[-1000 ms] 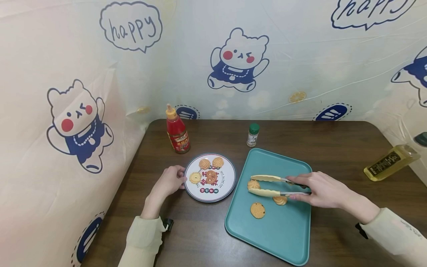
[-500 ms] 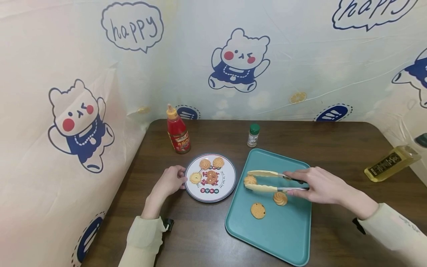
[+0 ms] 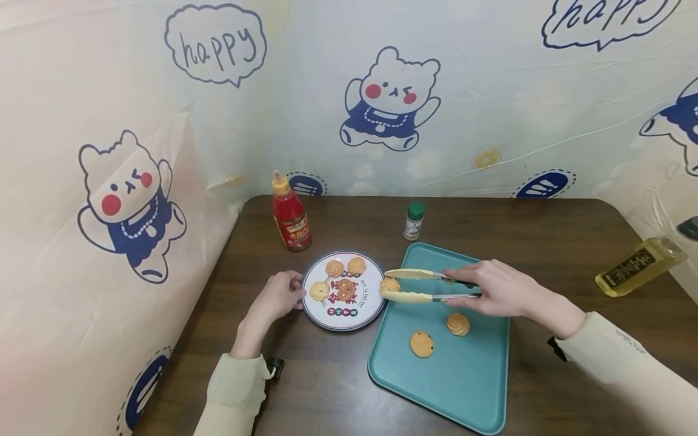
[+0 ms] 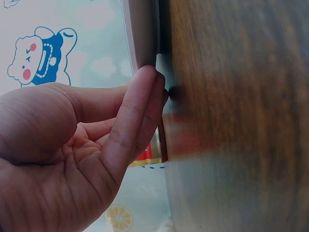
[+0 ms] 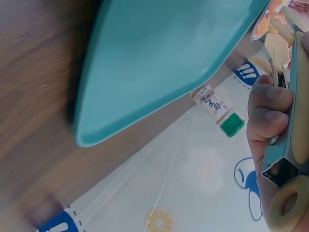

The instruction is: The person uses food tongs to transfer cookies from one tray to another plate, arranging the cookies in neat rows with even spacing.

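My right hand [image 3: 498, 289] grips a pair of tongs [image 3: 433, 275] with cream tips and metal arms. Between the tips sits a swirled cookie [image 3: 389, 285], held at the gap between plate and tray. The white round plate [image 3: 366, 306] bears several cookies, including a pretzel-shaped one [image 3: 346, 289] and a pale round one [image 3: 319, 290]. At its left edge my left hand [image 3: 275, 297] pinches the rim; the left wrist view has the fingers [image 4: 140, 106] at the plate's edge [image 4: 142, 34]. On the teal tray [image 3: 452, 387] lie another swirled cookie [image 3: 458, 324] and a speckled round cookie [image 3: 422, 344].
A red sauce bottle [image 3: 291, 218] with a yellow cap stands behind the plate. Behind the tray is a small green-capped jar [image 3: 414, 221]. A bottle of yellow oil [image 3: 638, 266] is at the right. A patterned sheet [image 3: 305, 121] hangs behind the brown table [image 3: 316, 381].
My right hand has moved left with the tongs, carrying the swirled cookie from over the tray to the plate's right edge. The left hand stays at the plate.
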`<state>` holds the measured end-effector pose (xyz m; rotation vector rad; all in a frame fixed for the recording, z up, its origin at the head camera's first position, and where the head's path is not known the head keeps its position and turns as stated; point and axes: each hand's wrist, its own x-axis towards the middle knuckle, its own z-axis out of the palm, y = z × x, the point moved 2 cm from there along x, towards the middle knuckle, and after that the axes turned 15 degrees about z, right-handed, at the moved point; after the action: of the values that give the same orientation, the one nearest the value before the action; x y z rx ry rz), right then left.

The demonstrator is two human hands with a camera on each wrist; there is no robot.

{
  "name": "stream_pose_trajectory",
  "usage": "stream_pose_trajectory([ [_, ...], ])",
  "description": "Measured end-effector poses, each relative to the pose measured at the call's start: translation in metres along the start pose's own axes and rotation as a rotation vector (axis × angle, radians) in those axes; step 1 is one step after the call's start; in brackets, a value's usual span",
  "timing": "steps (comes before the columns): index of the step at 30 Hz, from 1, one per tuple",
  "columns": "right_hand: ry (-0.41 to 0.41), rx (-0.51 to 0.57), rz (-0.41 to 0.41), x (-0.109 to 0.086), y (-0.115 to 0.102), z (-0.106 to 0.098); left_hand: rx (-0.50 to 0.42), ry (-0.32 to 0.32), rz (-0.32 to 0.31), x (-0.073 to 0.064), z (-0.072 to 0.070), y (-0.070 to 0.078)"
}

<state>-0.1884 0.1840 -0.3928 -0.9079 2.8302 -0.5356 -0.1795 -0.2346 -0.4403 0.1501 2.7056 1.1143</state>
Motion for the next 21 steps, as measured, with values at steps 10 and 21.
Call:
stream_pose_trajectory([
  [10,-0.014,-0.010,-0.020,0.025,-0.012,0.005,0.003,0.006,0.009,0.000,0.000,0.002],
  [21,-0.036,-0.033,-0.017,0.039,-0.017,0.013,0.010,0.008,0.013,0.000,0.000,0.002],
])
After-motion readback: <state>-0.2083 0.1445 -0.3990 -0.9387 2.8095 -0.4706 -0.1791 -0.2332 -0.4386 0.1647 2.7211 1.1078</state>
